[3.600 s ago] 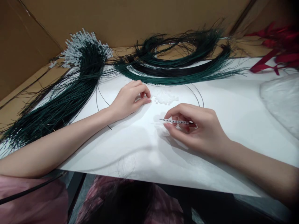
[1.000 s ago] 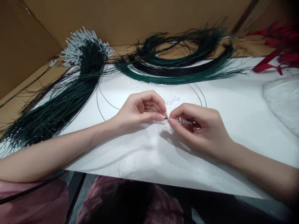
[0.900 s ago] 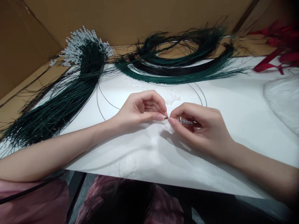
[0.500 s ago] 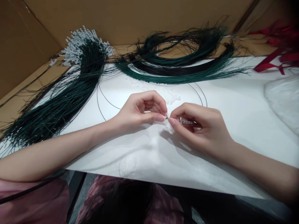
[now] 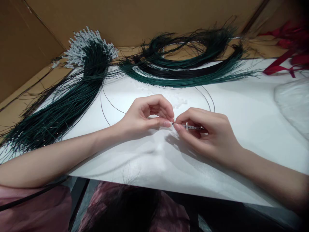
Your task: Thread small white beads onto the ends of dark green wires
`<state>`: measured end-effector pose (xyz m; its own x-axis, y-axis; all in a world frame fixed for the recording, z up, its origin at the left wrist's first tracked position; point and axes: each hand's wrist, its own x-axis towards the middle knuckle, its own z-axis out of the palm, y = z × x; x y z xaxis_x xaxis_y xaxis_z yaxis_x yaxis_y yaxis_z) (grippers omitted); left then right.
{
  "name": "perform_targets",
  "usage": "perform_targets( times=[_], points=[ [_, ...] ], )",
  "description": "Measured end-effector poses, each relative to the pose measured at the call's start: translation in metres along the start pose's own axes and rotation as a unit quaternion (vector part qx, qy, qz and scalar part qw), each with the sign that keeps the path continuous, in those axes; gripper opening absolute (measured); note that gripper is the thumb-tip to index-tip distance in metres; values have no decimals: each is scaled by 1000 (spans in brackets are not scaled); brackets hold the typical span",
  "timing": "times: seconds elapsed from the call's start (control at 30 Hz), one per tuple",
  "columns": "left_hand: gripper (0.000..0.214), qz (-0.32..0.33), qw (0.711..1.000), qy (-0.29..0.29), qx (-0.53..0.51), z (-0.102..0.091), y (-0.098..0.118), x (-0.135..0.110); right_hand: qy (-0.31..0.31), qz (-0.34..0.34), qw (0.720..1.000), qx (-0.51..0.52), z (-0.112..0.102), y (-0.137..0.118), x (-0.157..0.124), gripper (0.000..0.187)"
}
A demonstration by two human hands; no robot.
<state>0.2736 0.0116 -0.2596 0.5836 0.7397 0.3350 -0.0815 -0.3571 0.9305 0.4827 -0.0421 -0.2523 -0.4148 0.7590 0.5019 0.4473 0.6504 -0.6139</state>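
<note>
My left hand [image 5: 151, 112] is closed in a pinch, with a small white bead [image 5: 172, 124] at the tips of its thumb and forefinger. My right hand [image 5: 210, 130] pinches a thin dark cord just beside that bead, its fingertips almost touching the left ones. Out of the right grip runs a row of white beads [image 5: 193, 127] on the cord, passing under the curled fingers. Loops of thin dark cord [image 5: 208, 100] curve across the white tabletop [image 5: 241, 100] behind both hands. Loose small white pieces [image 5: 178, 102] lie just beyond the fingertips.
On the left rests a thick bundle of dark green cords [image 5: 72, 100] with white beaded ends [image 5: 79, 48]. More green cords [image 5: 178, 79] curve along the back. Red ribbon [image 5: 277, 64] and a clear plastic bag [image 5: 293, 103] are at right. Cardboard walls [image 5: 145, 19] rise behind.
Both hands stay in nearly the same pinch. The left fingertips have shifted very slightly right, closer to the right ones, with less cord showing between them.
</note>
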Motion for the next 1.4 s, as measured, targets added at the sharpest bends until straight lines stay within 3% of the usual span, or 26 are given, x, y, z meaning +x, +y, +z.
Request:
perform_targets(
  times=[0.6,1.4],
  points=[
    [14,33,998,8,61,4,4,-6,8,73,996,44,-1,-2,-2,7],
    [10,131,980,-16,146,4,1,-5,-3,40,999,5,0,-1,1,5]
  ],
)
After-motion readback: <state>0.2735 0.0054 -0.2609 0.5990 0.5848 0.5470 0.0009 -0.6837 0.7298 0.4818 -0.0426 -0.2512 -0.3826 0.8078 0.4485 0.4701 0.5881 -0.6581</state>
